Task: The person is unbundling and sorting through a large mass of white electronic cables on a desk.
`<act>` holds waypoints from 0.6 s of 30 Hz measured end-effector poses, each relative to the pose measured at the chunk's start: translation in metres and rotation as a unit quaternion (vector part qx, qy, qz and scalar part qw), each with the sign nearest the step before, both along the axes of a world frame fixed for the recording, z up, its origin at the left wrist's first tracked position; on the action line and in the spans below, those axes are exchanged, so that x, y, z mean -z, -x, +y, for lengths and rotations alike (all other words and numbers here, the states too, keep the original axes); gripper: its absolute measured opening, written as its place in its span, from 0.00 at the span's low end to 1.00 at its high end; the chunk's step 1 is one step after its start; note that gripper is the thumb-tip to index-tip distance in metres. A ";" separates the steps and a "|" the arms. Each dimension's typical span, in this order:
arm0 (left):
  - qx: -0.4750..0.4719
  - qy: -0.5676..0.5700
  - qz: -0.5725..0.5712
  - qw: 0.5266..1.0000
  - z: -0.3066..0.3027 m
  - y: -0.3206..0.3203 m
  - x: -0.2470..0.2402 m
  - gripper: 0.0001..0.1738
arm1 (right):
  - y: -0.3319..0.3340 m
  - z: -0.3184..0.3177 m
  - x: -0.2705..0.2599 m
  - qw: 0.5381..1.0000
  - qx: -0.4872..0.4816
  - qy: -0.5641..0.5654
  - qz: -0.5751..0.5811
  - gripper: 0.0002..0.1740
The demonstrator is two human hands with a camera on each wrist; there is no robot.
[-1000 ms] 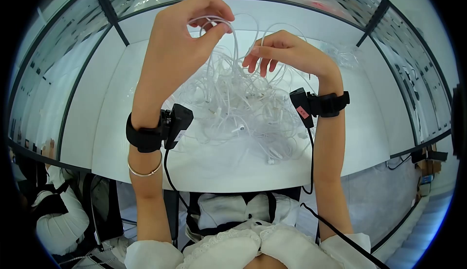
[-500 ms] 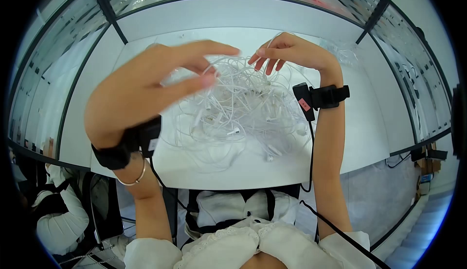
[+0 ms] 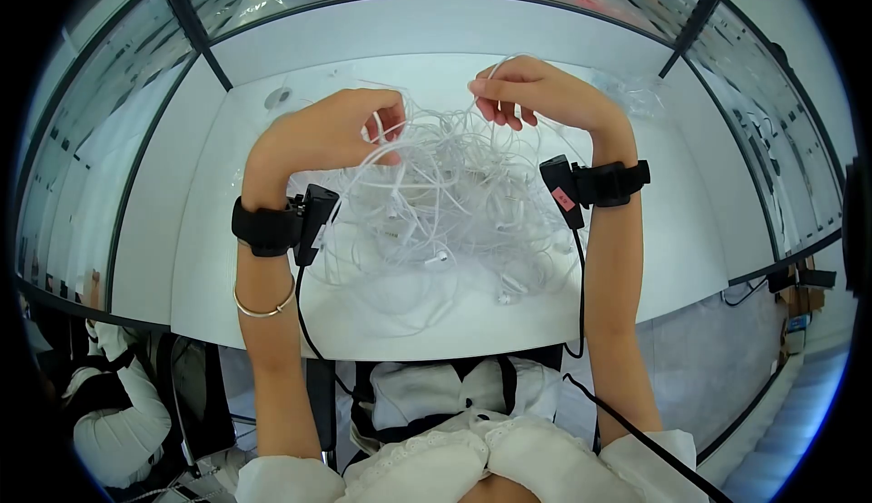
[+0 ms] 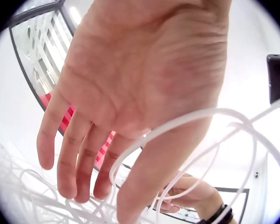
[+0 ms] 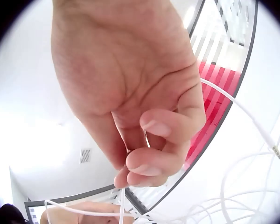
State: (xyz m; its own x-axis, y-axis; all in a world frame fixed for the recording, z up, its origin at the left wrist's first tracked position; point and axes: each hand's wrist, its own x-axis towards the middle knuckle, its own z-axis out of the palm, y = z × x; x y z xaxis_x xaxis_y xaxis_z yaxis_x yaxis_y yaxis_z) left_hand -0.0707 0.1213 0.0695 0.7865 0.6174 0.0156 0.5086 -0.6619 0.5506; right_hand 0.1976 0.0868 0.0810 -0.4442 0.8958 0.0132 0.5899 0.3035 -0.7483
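One cord [image 5: 122,205] is pinched in the right grip [image 3: 538,94], above and right of the heap [image 3: 445,199]; the left grip [image 3: 331,130], spread apart, is crossed by loops [image 4: 215,111].

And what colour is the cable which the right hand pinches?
White. The cable shows best in the right wrist view.

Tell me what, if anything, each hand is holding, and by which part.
The right hand pinches a white cable by its cord, at the fingertips. The left hand grips nothing; a white cable loop passes across its thumb.
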 end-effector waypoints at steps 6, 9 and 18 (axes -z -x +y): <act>0.006 0.188 -0.045 0.981 0.009 0.001 0.003 0.14 | -0.008 0.004 -0.001 0.997 0.021 -0.051 0.048 0.25; 0.048 0.193 -0.129 0.971 0.006 0.004 -0.007 0.14 | -0.011 0.002 -0.003 0.993 0.041 -0.078 0.074 0.25; 0.043 0.156 -0.225 0.961 -0.008 0.007 -0.021 0.17 | -0.015 -0.003 -0.011 0.978 0.056 -0.126 0.156 0.23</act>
State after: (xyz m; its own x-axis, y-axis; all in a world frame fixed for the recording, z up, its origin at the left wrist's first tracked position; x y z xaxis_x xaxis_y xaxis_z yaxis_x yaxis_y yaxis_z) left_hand -0.0779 0.1133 0.0909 0.7916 0.5804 0.1908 0.1236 -0.4579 0.8804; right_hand 0.2125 0.0839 0.0916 -0.2829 0.8896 0.3585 0.3845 0.4476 -0.8073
